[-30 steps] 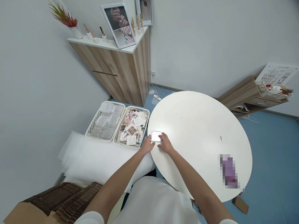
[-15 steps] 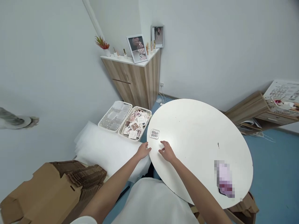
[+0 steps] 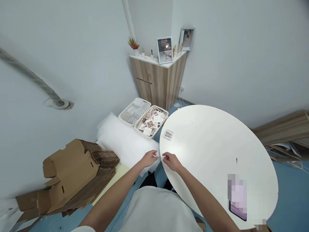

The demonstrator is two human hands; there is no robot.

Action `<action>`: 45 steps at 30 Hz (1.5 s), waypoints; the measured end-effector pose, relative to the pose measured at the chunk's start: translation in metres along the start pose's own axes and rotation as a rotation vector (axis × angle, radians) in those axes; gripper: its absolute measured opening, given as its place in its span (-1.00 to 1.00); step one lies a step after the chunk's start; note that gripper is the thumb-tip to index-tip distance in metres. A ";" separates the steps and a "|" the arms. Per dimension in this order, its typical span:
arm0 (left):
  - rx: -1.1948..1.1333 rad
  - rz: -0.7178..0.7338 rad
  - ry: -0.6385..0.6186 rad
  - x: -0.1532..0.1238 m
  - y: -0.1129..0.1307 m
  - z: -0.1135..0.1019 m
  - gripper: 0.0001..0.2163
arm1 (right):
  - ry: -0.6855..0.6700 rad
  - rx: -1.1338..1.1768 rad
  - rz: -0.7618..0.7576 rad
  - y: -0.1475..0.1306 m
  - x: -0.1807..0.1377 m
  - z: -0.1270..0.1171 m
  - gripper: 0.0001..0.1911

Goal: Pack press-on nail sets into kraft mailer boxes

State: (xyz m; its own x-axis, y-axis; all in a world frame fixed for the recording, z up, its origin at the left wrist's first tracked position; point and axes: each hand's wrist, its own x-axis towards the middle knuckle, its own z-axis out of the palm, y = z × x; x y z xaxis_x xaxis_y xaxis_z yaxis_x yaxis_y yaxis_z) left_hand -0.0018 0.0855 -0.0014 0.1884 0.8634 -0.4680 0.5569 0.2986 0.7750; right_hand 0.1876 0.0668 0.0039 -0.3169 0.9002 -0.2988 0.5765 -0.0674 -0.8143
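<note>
My left hand point(image 3: 149, 158) hovers at the table's left edge, over the stack of white foam sheets point(image 3: 123, 137). Its thumb and fingers are apart with nothing between them. Across a small gap, my right hand point(image 3: 171, 161) is above the rim of the round white table point(image 3: 205, 141), fingers loosely bent and also holding nothing. A small clear plastic case point(image 3: 168, 134) with what look like several press-on nails lies on the table, a little beyond my right hand and touched by neither hand.
Left of the table stand a basket of printed cards point(image 3: 151, 122) and a basket of clear plastic cases point(image 3: 134, 111). Flattened cardboard boxes point(image 3: 74, 167) are stacked at lower left. A phone point(image 3: 238, 211), partly blurred out, lies at the table's right. A wooden cabinet point(image 3: 154, 79) fills the corner.
My view has swung left, so the surroundings sit further right. Both hands are now farther from the clear case, closer to my body. The case stays on the table.
</note>
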 end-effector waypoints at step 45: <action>-0.351 -0.073 0.188 0.035 -0.092 -0.096 -0.65 | 0.092 -0.509 0.086 -0.079 0.167 0.116 -0.88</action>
State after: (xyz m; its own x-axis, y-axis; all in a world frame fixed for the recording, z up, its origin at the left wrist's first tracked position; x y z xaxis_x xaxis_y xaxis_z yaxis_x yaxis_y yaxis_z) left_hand -0.1240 0.1270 -0.0483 -0.0109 0.8843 -0.4668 0.2471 0.4548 0.8557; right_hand 0.0022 0.1725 -0.0395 -0.1981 0.9364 -0.2898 0.8977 0.0546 -0.4373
